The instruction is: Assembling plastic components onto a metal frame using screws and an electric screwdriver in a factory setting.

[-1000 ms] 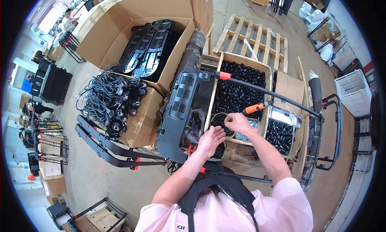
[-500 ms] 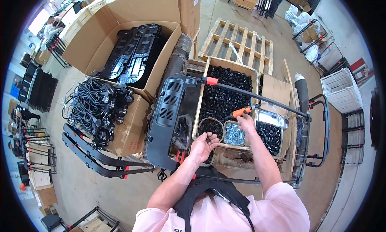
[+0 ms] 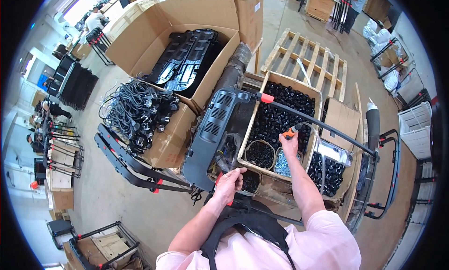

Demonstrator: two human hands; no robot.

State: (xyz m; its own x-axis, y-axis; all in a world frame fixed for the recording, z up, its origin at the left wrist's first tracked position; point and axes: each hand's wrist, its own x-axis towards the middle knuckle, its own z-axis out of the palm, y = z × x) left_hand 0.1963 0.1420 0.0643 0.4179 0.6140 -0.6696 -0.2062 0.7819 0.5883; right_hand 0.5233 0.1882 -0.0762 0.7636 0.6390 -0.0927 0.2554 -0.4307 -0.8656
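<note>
My right hand is wrapped round an orange and black power screwdriver, held over the wooden bin of black plastic caps. My left hand has its fingers curled together, thumb against them. Whatever they hold, if anything, is hidden. It hovers beside a round tub of small black parts and a red fitting at the near end of the black panel. The black vented panel lies to its left, joined to a long dark tube by a red end piece.
Silver screws and another tub of dark screws stand in the bin's near end. More black caps lie right. An open carton holds black panels; bundled cables top another box. A pallet lies behind.
My left hand has gone from open, palm up over the tub, to curled fingers nearer me. My right hand has closed round the screwdriver. The view has swung left.
</note>
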